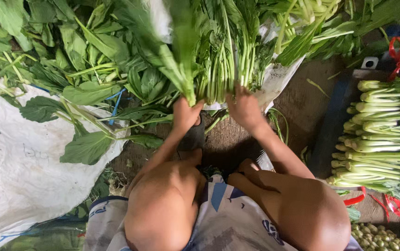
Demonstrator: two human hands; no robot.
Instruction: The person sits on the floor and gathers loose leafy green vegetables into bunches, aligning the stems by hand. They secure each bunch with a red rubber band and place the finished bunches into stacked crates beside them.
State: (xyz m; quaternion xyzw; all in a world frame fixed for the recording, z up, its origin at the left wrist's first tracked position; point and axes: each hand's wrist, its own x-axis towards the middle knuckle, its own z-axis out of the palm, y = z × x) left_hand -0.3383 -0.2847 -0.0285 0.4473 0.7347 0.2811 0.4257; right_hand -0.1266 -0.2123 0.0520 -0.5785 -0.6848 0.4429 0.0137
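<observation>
We squat over a brown floor (302,100), knees bare, and both hands are at the cut ends of one bunch (218,60) of leafy greens, which we take as our landmark. The bunch stands nearly upright straight ahead of the knees, stems down and leaves fanning up past the top edge of the view. Our left hand (186,114) closes around the left part of the stem ends, fingers curled together over them in a fist-like grip. Our right hand (244,109) presses against the right part of the stem ends, its back toward us; the fingers seem wrapped round the stalks, but they lie hidden behind the hand, so we cannot tell just how they sit. The two hands are near each other, with a small gap of stems showing between them. Left of the bunch a loose heap (70,65) of the same greens sprawls over a white sheet (18,172), with a blue strap (116,104) poking out among the stalks. Behind the bunch, a white sack (279,76) shows under more leaves. Well to the right of the bunch lies a stack (381,135) of trimmed greens, pale stem ends pointing our way, with red ties (397,53) above and below it.
</observation>
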